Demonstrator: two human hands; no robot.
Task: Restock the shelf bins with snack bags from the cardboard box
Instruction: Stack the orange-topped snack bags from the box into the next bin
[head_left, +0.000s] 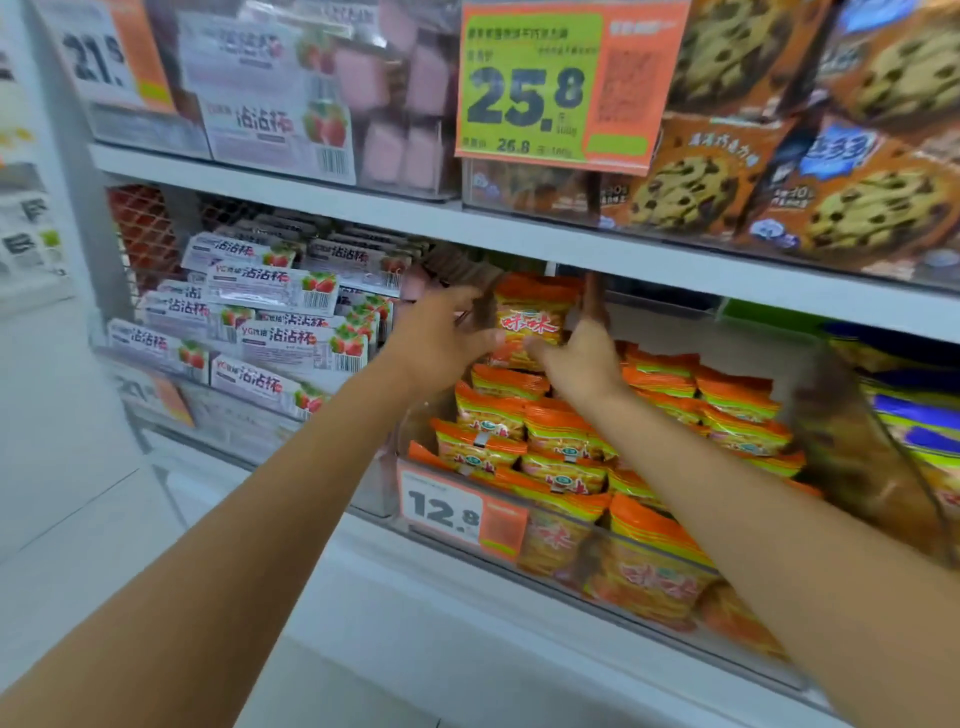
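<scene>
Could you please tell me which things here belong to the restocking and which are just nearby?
Job: left hand and right hand holding an orange snack bag; clear bin of matching bags.
Nearby: strawberry cup packs; cookie boxes; 25.8 price tag; blue-yellow bags.

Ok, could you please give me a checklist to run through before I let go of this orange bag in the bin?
1. The right grip pinches the orange bag: ok.
2. The left grip holds it too: cannot tell, blurred.
3. The bag stands upright: ok.
4. The bin matches, same stacked bags below: ok.
5. Its top clears the shelf above: cannot tell.
</scene>
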